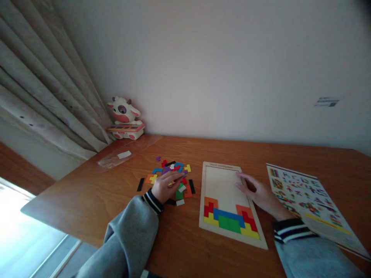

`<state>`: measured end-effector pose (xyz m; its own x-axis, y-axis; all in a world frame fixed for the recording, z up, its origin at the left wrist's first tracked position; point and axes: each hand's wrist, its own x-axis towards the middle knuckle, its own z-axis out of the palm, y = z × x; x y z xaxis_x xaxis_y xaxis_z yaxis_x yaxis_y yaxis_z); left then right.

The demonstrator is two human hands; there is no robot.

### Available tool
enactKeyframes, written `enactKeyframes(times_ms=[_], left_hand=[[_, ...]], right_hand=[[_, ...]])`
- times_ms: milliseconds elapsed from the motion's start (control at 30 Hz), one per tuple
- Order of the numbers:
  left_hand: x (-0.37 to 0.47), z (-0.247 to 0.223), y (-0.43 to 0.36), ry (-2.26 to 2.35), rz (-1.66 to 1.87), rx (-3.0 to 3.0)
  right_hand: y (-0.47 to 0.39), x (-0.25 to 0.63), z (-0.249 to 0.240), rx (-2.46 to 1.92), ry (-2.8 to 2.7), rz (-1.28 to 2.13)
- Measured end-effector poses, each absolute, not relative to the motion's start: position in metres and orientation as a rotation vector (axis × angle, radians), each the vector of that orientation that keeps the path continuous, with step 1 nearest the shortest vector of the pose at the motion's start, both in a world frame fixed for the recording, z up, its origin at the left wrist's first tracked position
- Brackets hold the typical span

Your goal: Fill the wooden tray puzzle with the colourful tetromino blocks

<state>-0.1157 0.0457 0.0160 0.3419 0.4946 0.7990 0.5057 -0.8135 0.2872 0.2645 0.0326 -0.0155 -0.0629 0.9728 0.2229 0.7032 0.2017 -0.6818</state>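
My left hand (167,187) is over a loose pile of coloured puzzle pieces (179,195), fingers stretched out, with no piece visible in them. Part of the pile is hidden beneath it. A wooden puzzle board (222,189) lies to the right of the pile. Its near end is filled with orange, red, yellow, blue and green pieces (230,223); its far part shows bare wood. My right hand (257,193) rests at the board's right side, with its fingers apart and their tips over the bare wood.
A printed pattern sheet (315,208) lies right of the board, partly under my right forearm. At the back left stand a toy cow with a keyboard (126,119) and a clear plastic bag (111,161). A curtain (43,77) hangs beyond the table's left edge.
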Motion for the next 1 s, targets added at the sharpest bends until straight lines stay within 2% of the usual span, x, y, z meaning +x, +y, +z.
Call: enactKeyframes(times_ms=[133,267,433,533,667,833,1000], left_hand=[[-0.069,0.016,0.029,-0.788,-1.568,-2.727],[-0.042,0.014,0.015,-0.689,-1.577,-2.794],[-0.039,0.014,0.013,-0.588,-1.640,-2.818],[-0.042,0.014,0.014,-0.519,-1.526,-2.862],[-0.063,0.017,0.024,-0.502,-1.217,-2.848],[-0.121,0.022,0.051,-0.806,-1.005,-2.859],[-0.157,0.021,0.062,-0.964,-0.859,-2.956]], right_hand=[[0.022,0.243,0.007,-1.498,-1.770,0.555],[0.005,0.205,0.031,-1.299,-1.740,1.145],[-0.005,0.175,0.035,-1.131,-1.630,1.435],[-0.004,0.174,0.028,-1.132,-1.575,1.393],[-0.003,0.185,0.019,-1.219,-1.592,1.145],[-0.007,0.200,0.014,-1.389,-1.775,0.774],[-0.009,0.203,0.011,-1.434,-1.876,0.678]])
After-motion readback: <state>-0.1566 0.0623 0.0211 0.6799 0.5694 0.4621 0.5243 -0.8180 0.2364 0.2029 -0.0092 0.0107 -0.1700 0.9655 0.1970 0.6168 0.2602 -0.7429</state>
